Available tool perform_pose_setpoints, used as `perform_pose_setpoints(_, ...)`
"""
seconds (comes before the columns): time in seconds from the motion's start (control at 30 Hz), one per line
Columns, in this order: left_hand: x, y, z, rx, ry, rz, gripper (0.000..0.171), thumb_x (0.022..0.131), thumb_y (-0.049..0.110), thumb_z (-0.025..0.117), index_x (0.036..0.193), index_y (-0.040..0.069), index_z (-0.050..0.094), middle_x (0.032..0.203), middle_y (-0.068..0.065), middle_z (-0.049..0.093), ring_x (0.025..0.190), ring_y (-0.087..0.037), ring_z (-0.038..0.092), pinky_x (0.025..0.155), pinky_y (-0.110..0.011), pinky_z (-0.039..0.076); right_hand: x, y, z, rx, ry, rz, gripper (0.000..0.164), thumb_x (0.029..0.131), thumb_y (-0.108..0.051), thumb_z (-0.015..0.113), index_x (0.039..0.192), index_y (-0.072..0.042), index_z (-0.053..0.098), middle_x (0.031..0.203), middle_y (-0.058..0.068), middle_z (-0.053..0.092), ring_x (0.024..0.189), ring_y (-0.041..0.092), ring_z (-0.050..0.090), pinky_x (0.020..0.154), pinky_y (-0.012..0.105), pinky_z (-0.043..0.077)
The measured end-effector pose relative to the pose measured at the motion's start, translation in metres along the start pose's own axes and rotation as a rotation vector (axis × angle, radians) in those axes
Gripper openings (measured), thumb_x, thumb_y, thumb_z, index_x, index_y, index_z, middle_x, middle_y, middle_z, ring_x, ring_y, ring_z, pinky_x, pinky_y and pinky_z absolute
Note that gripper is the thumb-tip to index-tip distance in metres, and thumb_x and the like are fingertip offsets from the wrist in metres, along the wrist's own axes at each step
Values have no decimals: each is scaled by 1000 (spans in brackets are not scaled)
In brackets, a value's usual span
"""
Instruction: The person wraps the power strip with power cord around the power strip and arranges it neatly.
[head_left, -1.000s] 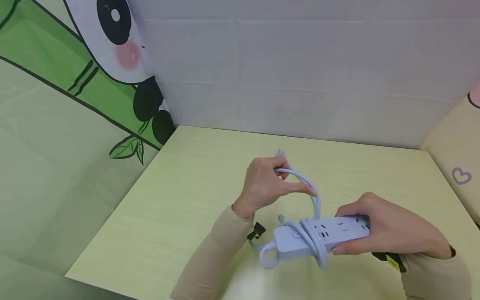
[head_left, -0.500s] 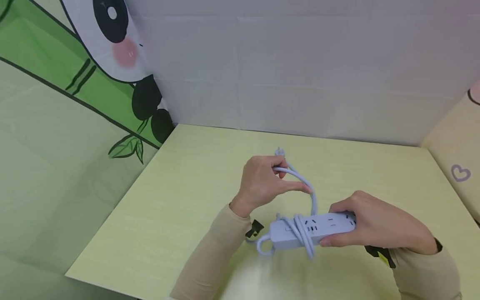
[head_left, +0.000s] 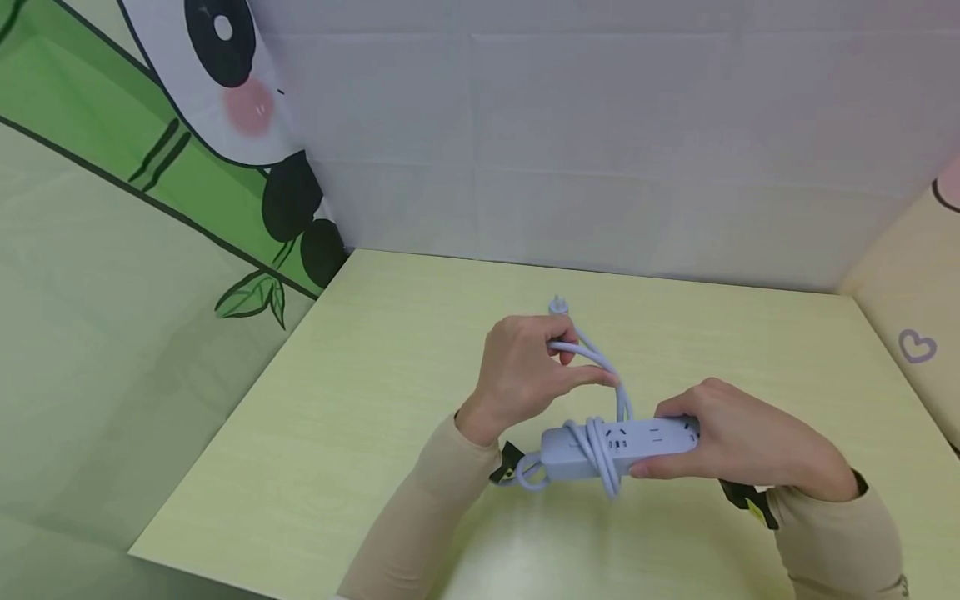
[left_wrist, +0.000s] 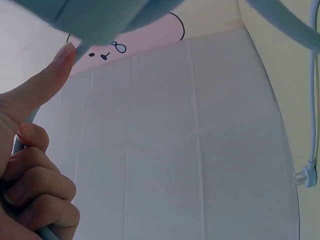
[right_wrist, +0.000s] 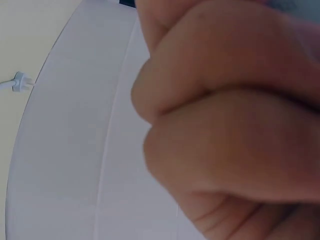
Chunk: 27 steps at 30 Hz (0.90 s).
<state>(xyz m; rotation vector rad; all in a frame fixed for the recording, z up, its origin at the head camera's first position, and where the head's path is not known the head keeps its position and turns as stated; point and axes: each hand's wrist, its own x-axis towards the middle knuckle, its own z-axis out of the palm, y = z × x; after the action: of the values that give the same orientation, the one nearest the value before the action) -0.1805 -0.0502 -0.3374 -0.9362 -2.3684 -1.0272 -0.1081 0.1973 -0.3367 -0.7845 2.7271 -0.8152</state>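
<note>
Room is being left along L side of tbl (head_left: 300,433). Gap btwn L hand (head_left: 517,367) & R hand (head_left: 750,437) is being blocked by pwr strip (head_left: 641,437) & cord (head_left: 597,446); path beyond L hand, by plug (head_left: 558,306).

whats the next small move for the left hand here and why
Probably guide the cord once more round the power strip: the left hand holds a loose length, several turns already circle the strip, the right hand grips its other end, and the length ending at the plug is unwrapped.
</note>
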Motion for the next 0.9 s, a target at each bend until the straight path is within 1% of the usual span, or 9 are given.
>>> perform_pose_setpoints(0.3, -1, 6, -5, 17, 21, 51, 45, 59, 43, 97, 65, 16, 62, 57, 9, 56, 49, 1, 41, 49, -13, 30, -5, 4, -5, 0, 12, 50, 30, 84, -53, 78, 81, -26, 68, 65, -18, 58, 54, -3, 49, 51, 20, 41)
perform_pose_setpoints(0.47, -3, 9, -5, 41, 26, 83, 44, 61, 41, 97, 66, 15, 63, 57, 9, 57, 49, 0, 41, 50, -13, 30, -7, 5, -6, -29, 22, 62, 33, 84, -54, 78, 80, -24, 66, 65, -18, 58, 54, -3, 48, 51, 20, 41)
perform_pose_setpoints(0.7, -5, 13, -6, 69, 28, 114, 42, 63, 41, 96, 68, 15, 64, 57, 8, 57, 50, -1, 43, 51, -12, 31, -8, 4, -6, -50, 60, 78, 36, 83, -55, 78, 72, -25, 62, 59, -18, 50, 49, -3, 42, 48, 19, 38)
perform_pose_setpoints(0.9, -6, 17, -5, 89, 35, 125, 41, 63, 39, 97, 66, 15, 63, 56, 8, 55, 49, -1, 43, 50, -12, 29, -9, 2, -6, -91, 104, 132, 40, 82, -59, 77, 68, -26, 60, 56, -17, 48, 48, -1, 42, 48, 20, 38)
